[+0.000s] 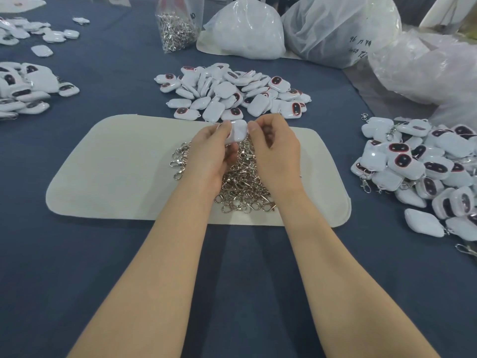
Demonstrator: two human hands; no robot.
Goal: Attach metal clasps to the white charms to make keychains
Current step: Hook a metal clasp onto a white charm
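Note:
A white charm [238,131] is held above a heap of metal clasps [242,187] lying on a cream mat [116,171]. My left hand [211,153] grips the charm from the left, thumb and fingers curled round it. My right hand [273,148] pinches at the charm's right upper edge with curled fingers. Whether a clasp is between the fingers is hidden. Just beyond the mat lies a pile of loose white charms [232,91], some showing dark red-rimmed faces.
On the right lies a heap of charms with clasps attached [423,171]. More charms [25,86] sit at the left. A clear bag of clasps [175,29] and large plastic bags [245,29] stand at the back on the blue cloth [232,280].

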